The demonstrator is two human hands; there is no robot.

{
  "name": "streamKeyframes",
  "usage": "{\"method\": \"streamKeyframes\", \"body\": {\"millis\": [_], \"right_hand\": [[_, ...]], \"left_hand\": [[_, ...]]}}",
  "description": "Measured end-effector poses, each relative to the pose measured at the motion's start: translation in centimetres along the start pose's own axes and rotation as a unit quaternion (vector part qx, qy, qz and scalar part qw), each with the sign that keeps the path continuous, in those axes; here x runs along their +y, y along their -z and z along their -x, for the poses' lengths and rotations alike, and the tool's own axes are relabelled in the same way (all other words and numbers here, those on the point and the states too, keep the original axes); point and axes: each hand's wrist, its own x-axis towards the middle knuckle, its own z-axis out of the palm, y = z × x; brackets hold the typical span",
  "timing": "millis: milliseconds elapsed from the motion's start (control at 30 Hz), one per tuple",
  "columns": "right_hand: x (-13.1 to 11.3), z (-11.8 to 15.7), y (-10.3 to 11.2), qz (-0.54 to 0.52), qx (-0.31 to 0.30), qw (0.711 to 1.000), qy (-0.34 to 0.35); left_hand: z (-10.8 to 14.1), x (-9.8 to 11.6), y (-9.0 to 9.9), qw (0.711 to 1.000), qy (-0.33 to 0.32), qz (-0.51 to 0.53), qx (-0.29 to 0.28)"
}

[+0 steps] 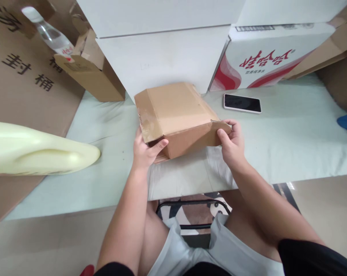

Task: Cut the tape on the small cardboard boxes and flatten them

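Note:
A brown cardboard box (179, 107), partly folded, is held at a tilt over the pale green table cover in front of me. My left hand (146, 151) grips its near left corner, with the thumb at the opening there and the other fingers hidden behind the cardboard. Between the thumb and fingers of my right hand (232, 140) is a flap at the box's right end. A strip of clear tape shows on the left flap. The inside of the box is mostly hidden.
A phone (242, 103) lies right of the box. White cartons (167, 61) and a red-and-white printed carton (265, 57) stand behind. At left are a tall cardboard box (95, 73), a clear bottle (51, 36), a large carton (26, 80) and a pale yellow object (43, 149).

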Motion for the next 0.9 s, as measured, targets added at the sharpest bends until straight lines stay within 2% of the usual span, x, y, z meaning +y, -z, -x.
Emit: {"method": "streamKeyframes", "body": {"millis": [100, 233, 367, 533, 600, 767, 900], "right_hand": [[0.2, 0.1, 0.0, 0.018, -0.015, 1.0, 0.013], [0.3, 0.1, -0.1, 0.038, -0.018, 0.999, 0.021], [0.0, 0.2, -0.2, 0.036, -0.006, 0.999, 0.019], [-0.2, 0.2, -0.1, 0.039, 0.004, 0.999, 0.019], [-0.1, 0.3, 0.1, 0.033, 0.004, 0.999, 0.021], [0.7, 0.1, 0.5, -0.027, 0.005, 0.999, -0.037], [1.3, -0.3, 0.4, -0.032, 0.047, 0.998, -0.033]], "left_hand": [[0.1, 0.2, -0.2, 0.999, 0.026, -0.017, 0.03], [0.3, 0.5, -0.3, 0.997, 0.071, -0.003, 0.002], [0.2, 0.2, -0.3, 0.998, 0.053, 0.009, 0.013], [-0.2, -1.1, 0.1, 0.993, 0.018, 0.112, 0.036], [-0.2, -1.3, 0.2, 0.99, 0.031, 0.131, 0.035], [0.4, -0.2, 0.5, 0.987, 0.101, 0.122, -0.019], [0.5, 1.2, 0.2, 0.99, 0.084, 0.102, -0.057]]}}
